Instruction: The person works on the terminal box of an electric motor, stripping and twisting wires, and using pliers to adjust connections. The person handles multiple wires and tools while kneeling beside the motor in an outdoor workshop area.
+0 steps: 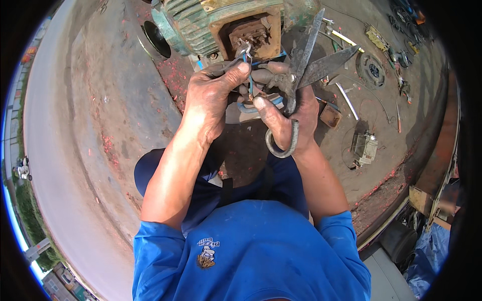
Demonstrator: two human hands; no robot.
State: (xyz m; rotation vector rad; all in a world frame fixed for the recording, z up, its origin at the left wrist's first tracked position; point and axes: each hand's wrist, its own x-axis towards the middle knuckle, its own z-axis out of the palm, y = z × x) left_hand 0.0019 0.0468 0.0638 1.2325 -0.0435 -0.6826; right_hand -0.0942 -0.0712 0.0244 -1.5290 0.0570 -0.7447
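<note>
The left hand (213, 90) pinches a blue wire (250, 81) on the near side of a green motor (187, 29); the right hand (300, 120), farther right, grips spread scissors (326, 67), its thumb (267, 111) beside the wire's near end.

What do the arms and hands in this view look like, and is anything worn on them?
They are a person's. The left hand and right hand are ungloved, with grime on the fingers. The forearms are bare, with no watch or bracelet visible. Short, bright blue sleeves belong to a matching shirt with a small printed chest emblem.
</note>
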